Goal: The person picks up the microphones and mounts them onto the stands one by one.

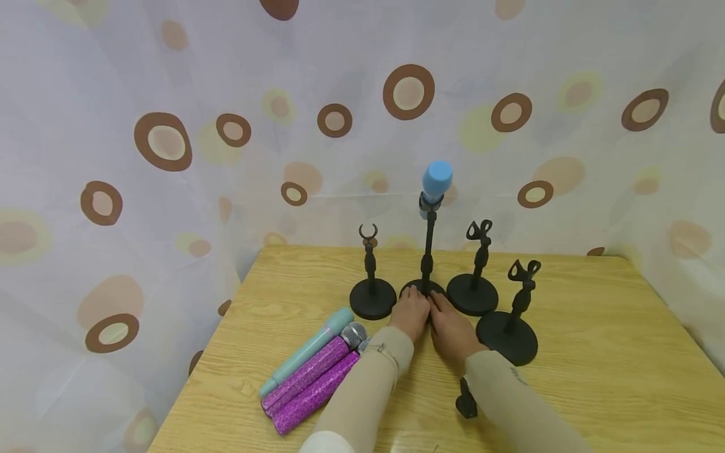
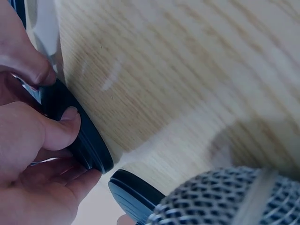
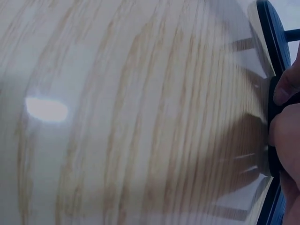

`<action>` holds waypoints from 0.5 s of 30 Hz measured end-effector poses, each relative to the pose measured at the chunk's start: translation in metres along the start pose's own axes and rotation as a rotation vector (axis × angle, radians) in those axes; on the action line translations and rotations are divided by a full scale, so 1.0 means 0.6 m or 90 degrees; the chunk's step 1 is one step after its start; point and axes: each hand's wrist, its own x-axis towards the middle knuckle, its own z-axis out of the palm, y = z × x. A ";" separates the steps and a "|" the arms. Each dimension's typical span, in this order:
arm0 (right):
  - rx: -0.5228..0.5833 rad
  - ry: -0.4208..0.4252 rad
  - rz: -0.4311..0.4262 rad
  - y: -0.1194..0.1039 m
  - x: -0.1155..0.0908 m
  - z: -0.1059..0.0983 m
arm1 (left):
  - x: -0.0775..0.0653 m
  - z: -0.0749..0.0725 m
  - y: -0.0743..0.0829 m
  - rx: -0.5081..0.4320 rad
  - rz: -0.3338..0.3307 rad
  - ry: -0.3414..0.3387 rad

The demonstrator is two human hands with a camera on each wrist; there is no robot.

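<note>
A black microphone stand (image 1: 428, 246) with a round base rises upright in the middle of the head view. Its clip carries a light-blue microphone (image 1: 438, 178). My left hand (image 1: 411, 313) grips the near left edge of the base (image 2: 89, 133); in the left wrist view, its thumb lies on top and its fingers curl around the rim. Beside it, my right hand (image 1: 454, 332) holds the right part of the same base, and the two hands nearly touch. The right wrist view catches only part of the fingers (image 3: 287, 136) at the base's edge.
Other black stands, one on the left (image 1: 370, 299) and two on the right (image 1: 472, 294) (image 1: 508, 340), flank the hands. Left of my left forearm lie a teal microphone (image 1: 308, 353) and two purple glittery microphones (image 1: 308, 375). A black clip piece (image 1: 466, 402) shows under the right sleeve.
</note>
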 end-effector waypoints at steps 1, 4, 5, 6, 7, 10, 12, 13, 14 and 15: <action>-0.003 0.002 0.001 -0.001 0.000 0.000 | 0.001 0.000 0.000 -0.006 -0.004 -0.003; -0.007 0.004 0.005 -0.009 -0.003 -0.002 | 0.005 0.002 0.001 -0.023 -0.009 -0.012; -0.009 0.004 0.006 -0.013 -0.005 -0.003 | 0.005 0.003 0.000 -0.023 -0.007 -0.012; -0.011 0.006 0.005 -0.017 -0.007 -0.004 | 0.006 0.004 -0.001 -0.018 -0.005 -0.012; -0.017 0.009 0.006 -0.021 -0.010 -0.005 | 0.007 0.006 -0.001 -0.012 -0.001 -0.012; -0.040 0.017 0.005 -0.031 -0.019 -0.006 | 0.008 0.010 -0.004 0.005 0.013 -0.012; -0.049 0.021 0.009 -0.035 -0.023 -0.006 | 0.008 0.011 -0.004 0.013 0.020 -0.014; -0.053 0.018 0.015 -0.036 -0.026 -0.006 | 0.007 0.011 -0.005 0.011 0.022 -0.014; -0.055 0.013 0.019 -0.036 -0.028 -0.006 | 0.006 0.011 -0.005 0.009 0.023 -0.016; -0.053 0.007 0.023 -0.036 -0.029 -0.005 | 0.005 0.011 -0.006 0.005 0.022 -0.013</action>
